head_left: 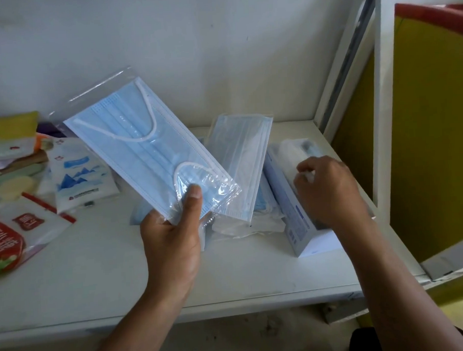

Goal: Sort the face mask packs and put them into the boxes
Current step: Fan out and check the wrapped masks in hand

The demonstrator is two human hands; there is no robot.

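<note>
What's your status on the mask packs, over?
Left hand grips one blue mask pack, raised over the table. Right hand at the open box, fingers curled, grip unclear. Loose packs piled beside the box; only that hand over its opening.

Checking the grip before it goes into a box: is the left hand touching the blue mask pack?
Touching. The head view shows the left hand holding the blue mask pack, with the thumb pressed on the pack's lower front.

White painted wall [219, 43], faint scuffs. White tabletop [96, 274] butts against it. White upright frame [379, 115] at right; yellow panel [435, 126], red top trim [430, 15] beyond. Light soft, even.
</note>
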